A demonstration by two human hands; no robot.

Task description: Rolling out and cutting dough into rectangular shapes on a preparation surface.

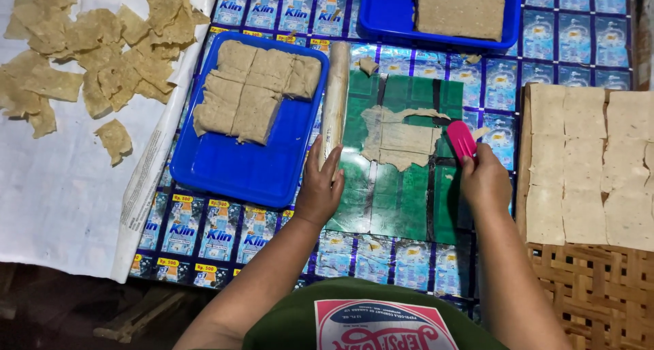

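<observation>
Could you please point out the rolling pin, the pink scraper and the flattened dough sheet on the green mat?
Rolling pin (334, 98), head view, middle of its shaft.
Pink scraper (461, 139), head view, centre of its blade.
Flattened dough sheet (400, 137), head view, its middle.

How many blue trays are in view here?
2. One blue tray lies left of the left hand, holding dough blocks; a second blue tray sits at the top edge, partly cut off.
</observation>
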